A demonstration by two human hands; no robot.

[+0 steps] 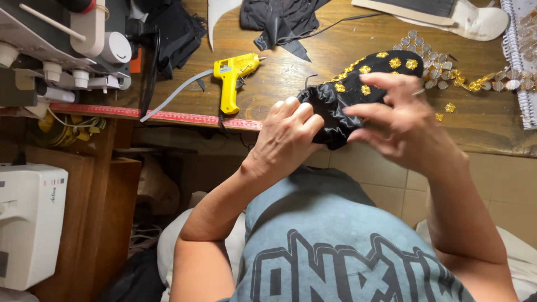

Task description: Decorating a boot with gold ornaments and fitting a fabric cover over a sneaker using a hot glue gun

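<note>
Two hands, left (288, 134) and right (400, 120), both gripping black fabric piece (349, 92) with gold sequin flowers.

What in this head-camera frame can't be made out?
- Lower part of the black sequined piece: hidden behind the left hand and right hand.
- Whether the right hand pinches a needle: motion blur, too small.
- Spiral notebook: cut by the right edge.
- White sewing machine: cut by the left edge.
- Yellow glue gun cord's end: runs behind the table edge.
</note>
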